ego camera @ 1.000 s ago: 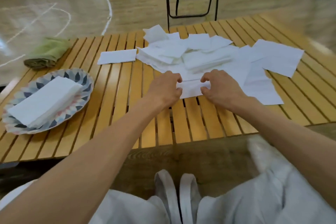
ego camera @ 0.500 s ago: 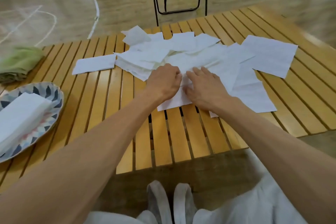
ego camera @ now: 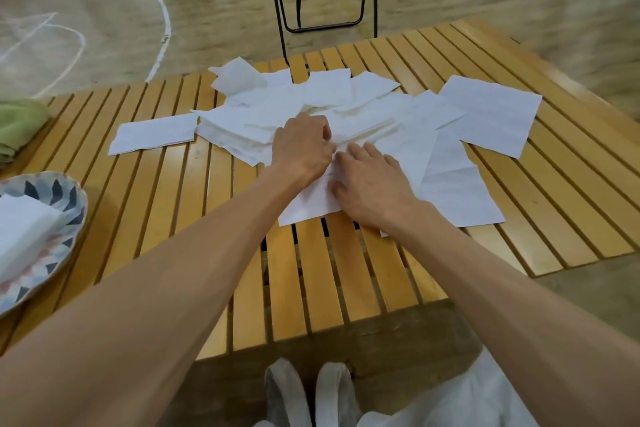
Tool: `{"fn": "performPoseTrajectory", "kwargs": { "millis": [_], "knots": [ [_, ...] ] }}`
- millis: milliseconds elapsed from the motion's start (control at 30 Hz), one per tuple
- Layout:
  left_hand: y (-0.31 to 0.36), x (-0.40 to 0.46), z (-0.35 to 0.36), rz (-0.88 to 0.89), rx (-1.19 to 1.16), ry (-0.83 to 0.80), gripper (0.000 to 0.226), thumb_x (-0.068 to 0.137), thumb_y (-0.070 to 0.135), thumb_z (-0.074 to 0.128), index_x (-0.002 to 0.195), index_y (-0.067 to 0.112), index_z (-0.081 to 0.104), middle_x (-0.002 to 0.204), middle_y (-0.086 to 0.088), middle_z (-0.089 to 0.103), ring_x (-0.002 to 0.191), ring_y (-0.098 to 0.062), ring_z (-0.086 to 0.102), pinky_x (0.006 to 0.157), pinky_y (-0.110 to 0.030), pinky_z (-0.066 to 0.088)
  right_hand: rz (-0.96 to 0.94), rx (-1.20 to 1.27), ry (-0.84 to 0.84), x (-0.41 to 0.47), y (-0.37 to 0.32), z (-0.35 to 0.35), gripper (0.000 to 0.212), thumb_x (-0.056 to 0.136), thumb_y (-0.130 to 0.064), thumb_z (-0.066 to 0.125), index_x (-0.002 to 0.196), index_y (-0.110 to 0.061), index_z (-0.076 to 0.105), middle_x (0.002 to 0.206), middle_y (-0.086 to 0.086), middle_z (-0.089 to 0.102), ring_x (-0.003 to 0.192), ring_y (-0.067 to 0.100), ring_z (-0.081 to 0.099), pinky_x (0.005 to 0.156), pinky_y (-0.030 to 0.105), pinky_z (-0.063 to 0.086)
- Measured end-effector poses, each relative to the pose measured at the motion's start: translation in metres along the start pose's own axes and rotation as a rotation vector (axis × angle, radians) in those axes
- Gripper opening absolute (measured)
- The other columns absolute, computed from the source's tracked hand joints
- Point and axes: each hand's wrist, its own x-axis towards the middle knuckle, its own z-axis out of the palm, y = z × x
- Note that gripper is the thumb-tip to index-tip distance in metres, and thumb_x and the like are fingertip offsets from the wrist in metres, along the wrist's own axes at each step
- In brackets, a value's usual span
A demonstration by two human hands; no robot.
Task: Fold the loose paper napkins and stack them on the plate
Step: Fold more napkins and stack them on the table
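A white rectangular paper napkin (ego camera: 311,199) is pressed flat on the slatted yellow wooden bench (ego camera: 311,281), at the near edge of the loose pile of white paper napkins (ego camera: 311,107). It is pinched at its far edge by the curled fingers of the left hand (ego camera: 301,147), while the right hand (ego camera: 370,184) is laid flat on it with fingers straight. At the left edge, a stack of folded white napkins (ego camera: 24,229) is carried on the round patterned ceramic plate (ego camera: 69,198), well apart from the pile.
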Motion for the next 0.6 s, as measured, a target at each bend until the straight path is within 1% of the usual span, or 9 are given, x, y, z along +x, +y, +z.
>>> {"fn": "performPoseTrajectory", "kwargs": {
  "millis": [133,267,333,400,467,500,533,567,600],
  "knots": [
    [-0.002,0.001,0.004,0.043,0.001,0.046,0.01,0.088,0.023,0.059,0.09,0.021,0.069,0.097,-0.001,0.065,0.093,-0.024,0.059,0.085,-0.043,0.05,0.003,-0.005,0.007,0.001,0.0,0.001,0.045,0.099,-0.042,0.04,0.134,-0.016,0.049,0.146,0.006,0.045,0.142,0.028,0.032,0.112,0.047,0.03],
    [-0.001,0.0,0.005,0.067,0.022,0.059,0.015,0.09,0.021,0.053,0.092,0.015,0.067,0.096,-0.003,0.064,0.092,-0.026,0.059,0.085,-0.045,0.048,0.003,0.001,0.02,0.0,-0.001,0.001,0.043,0.099,-0.042,0.04,0.132,-0.016,0.051,0.142,0.005,0.048,0.139,0.027,0.035,0.109,0.046,0.032],
    [-0.003,-0.004,-0.001,0.046,-0.057,0.074,0.014,0.093,0.021,0.052,0.094,0.013,0.063,0.098,-0.004,0.062,0.093,-0.025,0.058,0.088,-0.044,0.048,0.002,-0.001,0.019,-0.001,-0.001,0.0,0.043,0.099,-0.041,0.04,0.132,-0.016,0.051,0.143,0.004,0.047,0.139,0.027,0.035,0.11,0.045,0.031],
    [-0.007,-0.013,-0.013,0.042,-0.168,0.093,0.011,0.094,0.021,0.053,0.094,0.013,0.061,0.098,-0.002,0.063,0.093,-0.022,0.059,0.088,-0.042,0.049,-0.001,-0.001,0.014,-0.001,0.0,-0.002,0.044,0.099,-0.04,0.041,0.135,-0.016,0.049,0.148,0.005,0.044,0.141,0.027,0.032,0.111,0.045,0.029],
    [-0.014,-0.027,-0.034,0.033,-0.29,0.109,0.009,0.093,0.021,0.057,0.093,0.014,0.062,0.093,0.003,0.064,0.092,-0.014,0.061,0.082,-0.03,0.051,0.0,0.008,0.005,-0.002,-0.001,-0.004,0.045,0.1,-0.039,0.041,0.138,-0.017,0.048,0.152,0.005,0.04,0.143,0.026,0.03,0.112,0.045,0.028],
    [-0.018,-0.036,-0.047,0.021,-0.343,0.11,0.009,0.093,0.021,0.058,0.092,0.013,0.063,0.09,0.006,0.065,0.089,-0.009,0.061,0.078,-0.023,0.05,0.003,0.013,0.001,-0.003,-0.002,-0.005,0.046,0.1,-0.039,0.041,0.14,-0.017,0.047,0.153,0.005,0.04,0.144,0.026,0.029,0.113,0.044,0.027],
    [-0.023,-0.046,-0.06,0.009,-0.393,0.102,0.01,0.092,0.02,0.059,0.091,0.011,0.063,0.087,0.007,0.065,0.084,-0.005,0.061,0.074,-0.019,0.047,0.006,0.017,-0.001,-0.004,-0.003,-0.006,0.046,0.101,-0.04,0.041,0.14,-0.017,0.047,0.153,0.006,0.04,0.143,0.026,0.03,0.113,0.044,0.027],
    [-0.029,-0.056,-0.072,-0.005,-0.445,0.084,0.012,0.092,0.019,0.059,0.09,0.008,0.064,0.084,0.004,0.064,0.079,-0.005,0.059,0.071,-0.019,0.045,0.009,0.019,0.0,-0.005,-0.004,-0.007,0.046,0.101,-0.04,0.041,0.14,-0.017,0.047,0.151,0.006,0.042,0.142,0.026,0.031,0.113,0.044,0.028],
    [-0.037,-0.067,-0.085,-0.029,-0.501,0.052,0.014,0.092,0.018,0.058,0.089,0.005,0.063,0.082,-0.003,0.063,0.075,-0.009,0.057,0.07,-0.022,0.043,0.011,0.018,0.003,-0.007,-0.006,-0.008,0.046,0.101,-0.04,0.041,0.141,-0.016,0.047,0.149,0.007,0.044,0.141,0.027,0.033,0.112,0.043,0.029]
  ]
}}
